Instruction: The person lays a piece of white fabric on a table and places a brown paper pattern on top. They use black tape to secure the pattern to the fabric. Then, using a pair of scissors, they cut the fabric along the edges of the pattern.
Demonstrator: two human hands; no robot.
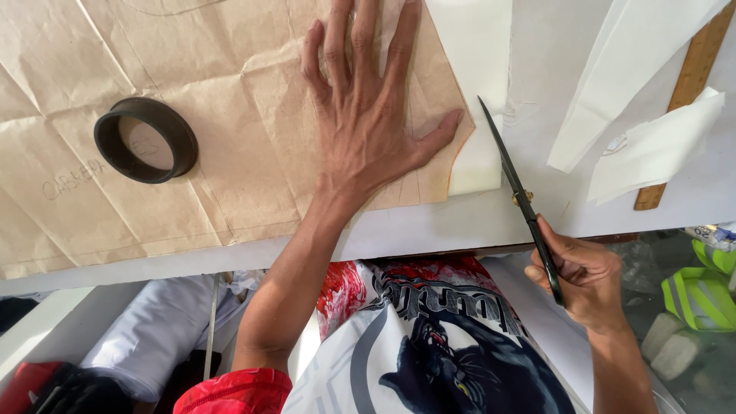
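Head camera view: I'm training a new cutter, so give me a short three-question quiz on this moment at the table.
1. True or false: the left hand lies flat, fingers spread, on the brown paper pattern.
2. What does the right hand hold? A) the wooden ruler B) the black scissors C) the black ring
3. On what does the black ring rest?

Key: 1 true. 2 B, with the blades beside the white fabric at the pattern's edge. 3 On the brown paper pattern, apart from the left hand.
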